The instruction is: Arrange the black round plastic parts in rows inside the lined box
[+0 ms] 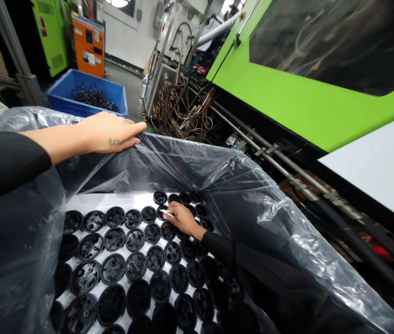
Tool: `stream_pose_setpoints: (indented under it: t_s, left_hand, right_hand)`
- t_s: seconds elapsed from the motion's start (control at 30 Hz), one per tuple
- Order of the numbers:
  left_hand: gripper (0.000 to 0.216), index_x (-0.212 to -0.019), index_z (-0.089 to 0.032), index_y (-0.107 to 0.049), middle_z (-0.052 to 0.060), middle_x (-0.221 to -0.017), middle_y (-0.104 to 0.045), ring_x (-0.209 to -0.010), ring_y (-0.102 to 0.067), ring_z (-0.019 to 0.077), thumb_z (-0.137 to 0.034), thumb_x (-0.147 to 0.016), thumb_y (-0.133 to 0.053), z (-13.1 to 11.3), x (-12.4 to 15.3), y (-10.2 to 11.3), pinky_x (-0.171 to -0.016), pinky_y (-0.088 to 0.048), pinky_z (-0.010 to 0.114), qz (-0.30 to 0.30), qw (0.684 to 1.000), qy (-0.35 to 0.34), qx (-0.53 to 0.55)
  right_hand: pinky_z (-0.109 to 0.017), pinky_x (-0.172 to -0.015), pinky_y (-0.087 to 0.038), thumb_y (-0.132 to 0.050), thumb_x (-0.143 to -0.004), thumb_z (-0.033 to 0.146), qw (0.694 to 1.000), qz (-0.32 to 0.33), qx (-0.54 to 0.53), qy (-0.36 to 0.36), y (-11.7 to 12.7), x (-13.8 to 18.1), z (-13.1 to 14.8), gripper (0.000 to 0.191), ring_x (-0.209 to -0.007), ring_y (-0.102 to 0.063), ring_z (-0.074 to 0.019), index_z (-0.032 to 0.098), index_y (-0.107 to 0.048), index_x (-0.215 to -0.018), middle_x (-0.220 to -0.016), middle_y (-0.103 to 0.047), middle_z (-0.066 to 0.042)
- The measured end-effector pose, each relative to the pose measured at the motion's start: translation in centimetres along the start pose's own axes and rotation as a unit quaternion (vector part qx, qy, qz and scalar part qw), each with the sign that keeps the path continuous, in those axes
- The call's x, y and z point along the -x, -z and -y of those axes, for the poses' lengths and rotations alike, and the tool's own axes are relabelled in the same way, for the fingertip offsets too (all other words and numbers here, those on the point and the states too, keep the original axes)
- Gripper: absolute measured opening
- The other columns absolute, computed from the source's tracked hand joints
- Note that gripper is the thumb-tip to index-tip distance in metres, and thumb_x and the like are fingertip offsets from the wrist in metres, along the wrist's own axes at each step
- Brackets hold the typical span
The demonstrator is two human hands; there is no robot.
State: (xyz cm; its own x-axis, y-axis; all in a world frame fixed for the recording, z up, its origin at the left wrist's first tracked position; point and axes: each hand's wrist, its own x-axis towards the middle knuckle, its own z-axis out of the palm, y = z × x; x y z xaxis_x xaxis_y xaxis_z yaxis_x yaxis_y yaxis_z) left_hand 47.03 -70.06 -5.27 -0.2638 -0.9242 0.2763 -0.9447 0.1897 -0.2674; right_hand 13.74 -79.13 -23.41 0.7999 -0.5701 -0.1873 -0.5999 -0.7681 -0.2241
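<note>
Dozens of round black plastic discs [136, 265] lie in tight rows on a white sheet inside our lined box, leaving bare room only at the far left corner. Our right hand [182, 218] reaches down among the far discs, fingers curled, pinching a small pale piece [166, 213]. Farther off, our left hand [108, 133] lies flat, fingers pressed together, holding the crinkled clear plastic liner [197, 162] at its rim.
</note>
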Motion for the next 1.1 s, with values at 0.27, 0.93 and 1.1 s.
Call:
stream_pose_setpoints:
  t_s: [0.27, 0.93, 1.1]
  left_hand:
    - [0.038, -0.116, -0.020, -0.048, 0.011, -0.095, -0.071, -0.075, -0.070, 0.0312, -0.044, -0.099, -0.025, -0.1, -0.1, 0.1, -0.052, -0.036, 0.034, 0.000, 1.000, 0.004, 0.002]
    - [0.037, -0.115, -0.021, -0.045, 0.011, -0.102, -0.071, -0.072, -0.071, 0.0298, -0.044, -0.100, -0.022, -0.4, 0.0, 0.3, -0.050, -0.035, 0.034, 0.001, 1.000, 0.004, -0.012]
    - [0.038, -0.115, -0.021, -0.045, 0.012, -0.102, -0.071, -0.076, -0.071, 0.0301, -0.045, -0.100, -0.021, -0.4, 0.1, 0.6, -0.051, -0.038, 0.034, 0.010, 1.000, 0.005, -0.009]
  right_hand:
    - [-0.036, -0.079, -0.056, -0.064, -0.096, 0.031, 1.000, 0.017, 0.011, 0.000, -0.6, 0.2, -0.7, 0.017, -0.088, -0.064, -0.0174, 0.015, -0.065, -0.093, -0.107, -0.065, -0.004]
    - [-0.039, -0.084, -0.054, -0.060, -0.098, 0.031, 0.999, -0.027, 0.019, -0.009, 1.2, -1.3, -0.3, 0.017, -0.095, -0.063, -0.0193, 0.015, -0.065, -0.094, -0.106, -0.065, -0.004]
    - [-0.041, -0.085, -0.054, -0.059, -0.098, 0.040, 0.996, -0.068, 0.028, -0.045, 1.6, -3.2, 0.7, 0.027, -0.095, -0.063, -0.0205, 0.019, -0.062, -0.114, -0.117, -0.062, -0.006]
